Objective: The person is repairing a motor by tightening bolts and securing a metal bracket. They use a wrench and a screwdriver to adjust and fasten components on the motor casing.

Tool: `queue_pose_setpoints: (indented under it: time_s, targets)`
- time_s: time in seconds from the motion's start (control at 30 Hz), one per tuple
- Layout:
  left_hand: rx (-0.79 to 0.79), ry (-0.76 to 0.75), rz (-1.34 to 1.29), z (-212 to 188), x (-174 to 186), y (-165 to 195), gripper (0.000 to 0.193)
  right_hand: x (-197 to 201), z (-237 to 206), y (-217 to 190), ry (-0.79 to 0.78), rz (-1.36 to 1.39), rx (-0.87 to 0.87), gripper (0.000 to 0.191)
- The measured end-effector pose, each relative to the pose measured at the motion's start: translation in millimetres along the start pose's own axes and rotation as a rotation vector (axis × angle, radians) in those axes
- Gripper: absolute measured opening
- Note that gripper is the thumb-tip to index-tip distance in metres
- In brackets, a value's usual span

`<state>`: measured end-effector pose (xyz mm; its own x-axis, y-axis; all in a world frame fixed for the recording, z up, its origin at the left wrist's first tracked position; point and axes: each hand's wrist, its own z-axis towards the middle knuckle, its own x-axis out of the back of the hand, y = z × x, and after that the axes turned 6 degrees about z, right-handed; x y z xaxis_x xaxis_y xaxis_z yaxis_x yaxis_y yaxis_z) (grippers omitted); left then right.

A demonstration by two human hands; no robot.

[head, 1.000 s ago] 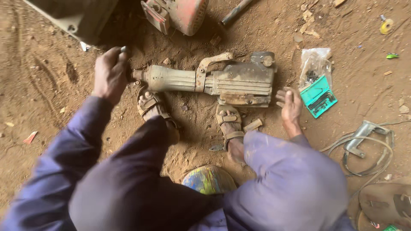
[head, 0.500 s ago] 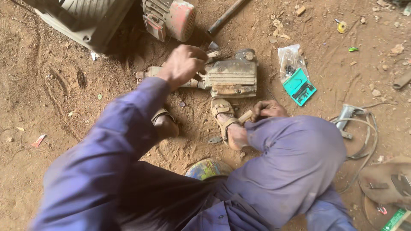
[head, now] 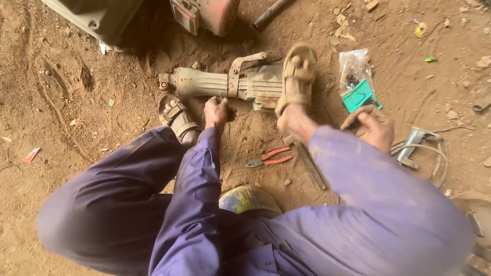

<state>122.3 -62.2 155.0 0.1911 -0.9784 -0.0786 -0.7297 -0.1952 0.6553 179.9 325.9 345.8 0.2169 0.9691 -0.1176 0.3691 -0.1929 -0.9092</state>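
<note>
I have the demolition hammer (head: 230, 84) lying on the dirt, my right foot (head: 296, 76) pinning it steady. My left hand (head: 216, 112), fingers curled, touches its underside; my right hand (head: 371, 125), loosely closed, rests by the teal packet (head: 360, 94).

Upper centre: power tool (head: 225, 82) lying crosswise on the ground, a machine (head: 204, 13) behind it at the top edge. Right foot (head: 296, 76) rests on the tool's right end; left foot (head: 176, 116) lies below its left end. Left hand (head: 216, 111) touches the tool's lower edge. Right of the tool: packet (head: 358, 82), right hand (head: 371, 125) just below it. Pliers (head: 268, 158) lie at centre, below the tool, between the legs.
</note>
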Motion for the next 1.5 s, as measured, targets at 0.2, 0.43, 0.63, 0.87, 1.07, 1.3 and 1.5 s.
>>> queue_pose_setpoints:
  time_s: [0.2, 0.43, 0.63, 0.87, 1.07, 1.3, 1.5]
  targets:
    - [0.123, 0.066, 0.161, 27, -13, -29, 0.021, -63, 108, 125, 0.018, -0.121, -0.269, 0.013]
    - [0.078, 0.36, 0.703, 67, -26, -72, 0.024, -43, 65, 276, -0.078, -0.335, -0.5, 0.015]
    - [0.087, 0.599, 0.984, 96, -50, -61, 0.027, -40, 8, 299, -0.348, -0.681, -0.363, 0.02]
    - [0.078, 0.616, 1.127, 120, -46, -68, 0.03, -50, 17, 283, -0.468, -0.711, -0.419, 0.017]
    - [-0.364, 0.612, 1.278, 105, -27, -78, 0.035, -83, 36, 250, -0.423, -0.792, -0.1, 0.017]
    - [-0.796, -0.117, 1.097, 50, -6, -60, 0.008, -146, 83, 241, -0.291, -1.015, 0.702, 0.05]
    - [-0.947, -0.014, 0.908, 56, -23, -38, 0.007, -169, 108, 268, -0.478, -0.483, -0.111, 0.018]
